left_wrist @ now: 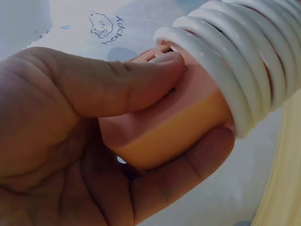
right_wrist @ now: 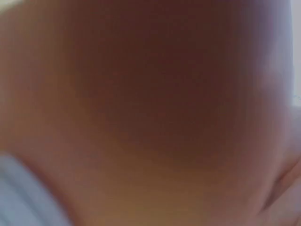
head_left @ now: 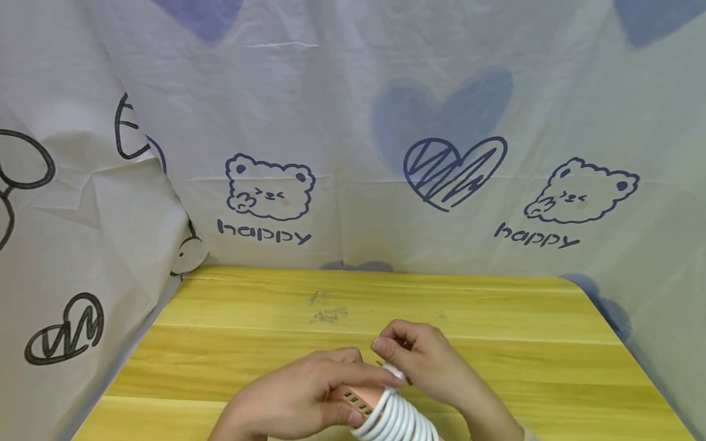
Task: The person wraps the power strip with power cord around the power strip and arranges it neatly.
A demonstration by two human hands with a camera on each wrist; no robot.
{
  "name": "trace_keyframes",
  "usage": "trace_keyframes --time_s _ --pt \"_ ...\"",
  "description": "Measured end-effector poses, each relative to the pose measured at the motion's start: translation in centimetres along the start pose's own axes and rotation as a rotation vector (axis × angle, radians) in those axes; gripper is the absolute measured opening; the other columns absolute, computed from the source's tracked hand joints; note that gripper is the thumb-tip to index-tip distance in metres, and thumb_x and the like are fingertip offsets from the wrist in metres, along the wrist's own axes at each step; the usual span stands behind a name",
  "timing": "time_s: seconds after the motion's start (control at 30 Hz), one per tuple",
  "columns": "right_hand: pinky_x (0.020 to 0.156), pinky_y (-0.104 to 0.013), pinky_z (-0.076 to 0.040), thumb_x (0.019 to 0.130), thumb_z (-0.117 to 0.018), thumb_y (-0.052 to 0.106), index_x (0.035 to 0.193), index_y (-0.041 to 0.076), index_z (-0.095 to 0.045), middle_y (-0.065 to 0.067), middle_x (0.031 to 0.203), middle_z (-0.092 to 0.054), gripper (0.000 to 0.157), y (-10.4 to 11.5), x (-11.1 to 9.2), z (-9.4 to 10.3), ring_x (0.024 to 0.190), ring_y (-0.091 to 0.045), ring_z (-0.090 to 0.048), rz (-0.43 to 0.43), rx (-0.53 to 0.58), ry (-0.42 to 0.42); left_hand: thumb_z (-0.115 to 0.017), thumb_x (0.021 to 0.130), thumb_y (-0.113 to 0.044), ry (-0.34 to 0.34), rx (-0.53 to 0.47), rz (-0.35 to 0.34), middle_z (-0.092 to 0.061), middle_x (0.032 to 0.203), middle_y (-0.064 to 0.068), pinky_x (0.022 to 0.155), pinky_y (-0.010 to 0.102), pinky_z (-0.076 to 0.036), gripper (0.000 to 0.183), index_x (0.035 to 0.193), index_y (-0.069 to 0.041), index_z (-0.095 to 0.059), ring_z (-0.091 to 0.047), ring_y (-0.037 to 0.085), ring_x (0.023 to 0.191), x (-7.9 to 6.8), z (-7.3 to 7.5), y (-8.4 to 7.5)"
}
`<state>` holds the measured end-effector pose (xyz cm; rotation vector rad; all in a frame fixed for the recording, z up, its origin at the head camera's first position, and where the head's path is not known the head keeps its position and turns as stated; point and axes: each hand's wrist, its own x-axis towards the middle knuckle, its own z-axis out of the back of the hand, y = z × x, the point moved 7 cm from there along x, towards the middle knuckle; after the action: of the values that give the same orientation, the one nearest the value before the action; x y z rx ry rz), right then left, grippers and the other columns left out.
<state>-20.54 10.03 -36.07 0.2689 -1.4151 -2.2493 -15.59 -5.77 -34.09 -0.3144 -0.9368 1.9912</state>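
Observation:
My left hand (head_left: pixel 306 392) grips the end of a pink-orange power strip (left_wrist: pixel 169 122) with dark slots. Its thumb presses the slotted face while a finger curls along the side. White cord (head_left: pixel 399 419) is wound round the strip in several coils, running off the bottom of the head view. My right hand (head_left: pixel 432 361) is just beyond the strip, thumb and index finger bent together; what lies between them is too small to make out. Below those fingers, by the left index fingertip, is a small white piece (head_left: pixel 394 371) with brownish ends. Blurred skin fills most of the right wrist view.
The yellow wood-grain table (head_left: pixel 248 306) has grey scuff marks near its far side. A pale cloth (head_left: pixel 353 122) printed with hearts and bears hangs behind it, and more cloth (head_left: pixel 99 245) hangs on the left.

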Motion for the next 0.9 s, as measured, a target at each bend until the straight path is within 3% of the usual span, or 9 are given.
trace_keyframes --time_s 0.1,0.2,0.33,0.4,0.47,0.6,0.7,0.9 --pt "0.061 -0.027 -0.053 0.107 -0.062 0.037 0.104 0.012 -0.072 0.002 0.08 -0.066 0.027 0.0 -0.2 0.7 0.066 -0.009 -0.059 -0.021 -0.048 -0.056 -0.072 0.097 -0.035 -0.024 -0.031 0.025 -0.061 0.109 -0.016 0.082 0.02 -0.051 0.053 0.148 -0.042 -0.058 -0.055 0.0 0.092 -0.1 0.4 0.3" --pt "0.07 -0.028 -0.055 0.106 -0.063 0.039 0.106 0.016 -0.073 0.004 0.09 -0.071 0.025 0.2 -0.3 1.7 0.078 -0.011 -0.064 -0.023 -0.121 -0.133 -0.073 0.097 -0.032 -0.107 -0.086 0.076 -0.063 0.11 -0.011 0.084 0.025 -0.052 0.052 0.147 -0.039 -0.06 -0.057 0.005 0.093 -0.4 1.3 1.1" --pt "0.078 -0.029 -0.054 0.104 -0.067 0.037 0.107 0.018 -0.074 0.006 0.097 -0.072 0.02 0.5 -0.5 3.0 0.089 -0.011 -0.064 -0.026 -0.198 -0.224 -0.073 0.098 -0.026 -0.261 -0.14 0.161 -0.065 0.132 -0.006 0.098 0.034 -0.051 0.053 0.148 -0.038 -0.059 -0.061 0.015 0.114 -0.7 2.8 2.7" --pt "0.079 -0.028 -0.054 0.102 -0.07 0.035 0.109 0.017 -0.075 0.006 0.101 -0.072 0.019 0.5 -0.5 3.3 0.092 -0.011 -0.064 -0.028 -0.217 -0.252 -0.074 0.098 -0.022 -0.339 -0.174 0.215 -0.061 0.147 -0.004 0.107 0.039 -0.047 0.055 0.148 -0.04 -0.059 -0.058 0.019 0.129 -0.8 3.4 3.6" --pt "0.079 -0.028 -0.055 0.102 -0.071 0.034 0.112 0.016 -0.075 0.005 0.104 -0.072 0.021 0.4 -0.4 3.5 0.094 -0.011 -0.065 -0.025 -0.235 -0.267 -0.074 0.098 -0.018 -0.407 -0.241 0.265 -0.056 0.154 -0.001 0.109 0.042 -0.047 0.056 0.148 -0.039 -0.059 -0.057 0.024 0.133 -0.8 3.8 4.4" --pt "0.081 -0.03 -0.057 0.102 -0.07 0.036 0.128 0.013 -0.072 0.0 0.115 -0.073 0.035 0.3 -0.4 3.6 0.099 -0.013 -0.066 -0.026 -0.262 -0.285 -0.073 0.098 -0.009 -0.531 -0.38 0.356 -0.061 0.146 0.009 0.1 0.035 -0.053 0.061 0.149 -0.037 -0.058 -0.063 0.025 0.12 -0.8 4.1 5.6" --pt "0.075 -0.03 -0.058 0.101 -0.072 0.034 0.144 0.012 -0.063 -0.006 0.125 -0.071 0.049 -0.1 -0.3 3.6 0.092 -0.013 -0.068 -0.067 -0.227 -0.273 -0.073 0.097 -0.004 -0.615 -0.455 0.396 -0.065 0.133 0.015 0.093 0.031 -0.056 0.063 0.151 -0.032 -0.058 -0.066 0.023 0.11 -0.7 4.2 6.1" --pt "0.065 -0.027 -0.058 0.099 -0.075 0.02 0.145 0.013 -0.062 -0.011 0.123 -0.071 0.048 -0.7 0.0 4.1 0.077 -0.014 -0.067 -0.138 -0.133 -0.334 -0.07 0.097 0.002 -0.648 -0.612 0.403 -0.06 0.132 0.024 0.089 0.037 -0.062 0.065 0.156 -0.017 -0.051 -0.068 0.025 0.104 0.4 3.3 6.6"
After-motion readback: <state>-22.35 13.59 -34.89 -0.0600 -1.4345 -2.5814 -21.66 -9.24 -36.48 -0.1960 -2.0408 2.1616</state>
